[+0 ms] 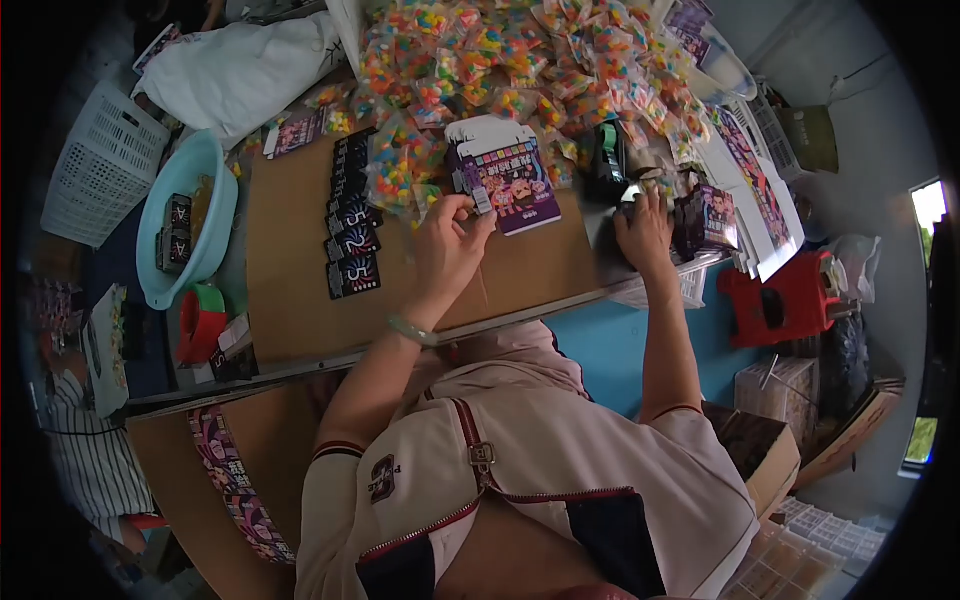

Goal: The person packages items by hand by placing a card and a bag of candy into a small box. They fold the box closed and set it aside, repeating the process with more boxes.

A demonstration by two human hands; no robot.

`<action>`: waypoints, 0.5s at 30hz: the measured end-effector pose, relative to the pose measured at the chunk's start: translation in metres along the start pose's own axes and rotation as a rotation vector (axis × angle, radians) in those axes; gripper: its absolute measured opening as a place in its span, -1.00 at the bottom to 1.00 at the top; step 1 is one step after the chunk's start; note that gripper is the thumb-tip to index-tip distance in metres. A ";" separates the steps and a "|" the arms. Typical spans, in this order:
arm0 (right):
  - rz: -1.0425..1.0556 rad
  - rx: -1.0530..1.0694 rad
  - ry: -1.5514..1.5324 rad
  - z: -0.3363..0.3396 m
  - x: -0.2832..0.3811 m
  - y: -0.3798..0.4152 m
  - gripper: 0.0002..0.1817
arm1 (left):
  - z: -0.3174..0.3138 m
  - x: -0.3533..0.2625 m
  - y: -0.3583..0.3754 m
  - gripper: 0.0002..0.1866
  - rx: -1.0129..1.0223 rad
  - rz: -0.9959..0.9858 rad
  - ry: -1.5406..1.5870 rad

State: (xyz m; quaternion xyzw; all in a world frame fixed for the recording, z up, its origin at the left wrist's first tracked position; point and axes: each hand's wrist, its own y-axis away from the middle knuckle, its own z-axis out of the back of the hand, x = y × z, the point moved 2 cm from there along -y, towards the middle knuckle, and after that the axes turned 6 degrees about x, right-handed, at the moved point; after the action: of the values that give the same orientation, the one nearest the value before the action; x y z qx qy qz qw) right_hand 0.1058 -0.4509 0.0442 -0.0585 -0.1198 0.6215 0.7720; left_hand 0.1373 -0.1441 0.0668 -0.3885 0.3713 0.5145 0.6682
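Note:
My left hand [455, 245] is closed in a pinch at the left edge of a purple printed box [520, 190], by its barcode panel. The box's white top flap stands open, and its lower edge lies on the brown board. To the right, my right hand [648, 232] reaches forward with its fingers stretched out at the front end of a black tape dispenser [606, 165] with a green roll. Whether any tape is under those fingers I cannot make out. Beside that hand stand purple boxes [708, 220].
Many small bags of colourful candy [500, 55] are heaped at the back. Black cards [352, 240] lie in an overlapping column on the left. A light blue basin [205, 215] holds black card packs. Farther right are printed sheets [755, 190] and a red stool [780, 298].

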 end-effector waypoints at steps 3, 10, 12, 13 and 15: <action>-0.001 0.070 0.096 -0.003 0.009 -0.001 -0.46 | -0.004 0.000 -0.029 -0.45 -0.048 -0.074 -0.216; 0.572 -0.205 -0.472 0.048 0.138 -0.045 -0.68 | -0.015 0.015 -0.036 -0.33 -0.110 -0.115 -0.294; 0.672 0.043 -0.443 0.027 0.160 -0.063 -0.65 | -0.013 0.020 -0.034 -0.33 -0.077 -0.044 -0.310; 0.681 0.048 -0.455 0.022 0.162 -0.066 -0.65 | -0.015 0.026 -0.034 -0.36 -0.077 -0.066 -0.275; 0.652 0.160 -0.251 0.015 0.168 -0.076 -0.65 | -0.014 0.029 -0.036 -0.38 -0.096 -0.074 -0.247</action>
State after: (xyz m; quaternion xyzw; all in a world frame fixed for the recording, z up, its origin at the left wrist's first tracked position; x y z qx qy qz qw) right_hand 0.2069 -0.3053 0.0959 0.0437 -0.1399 0.8448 0.5146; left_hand 0.1768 -0.1511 0.0402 -0.3671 0.2466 0.5505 0.7081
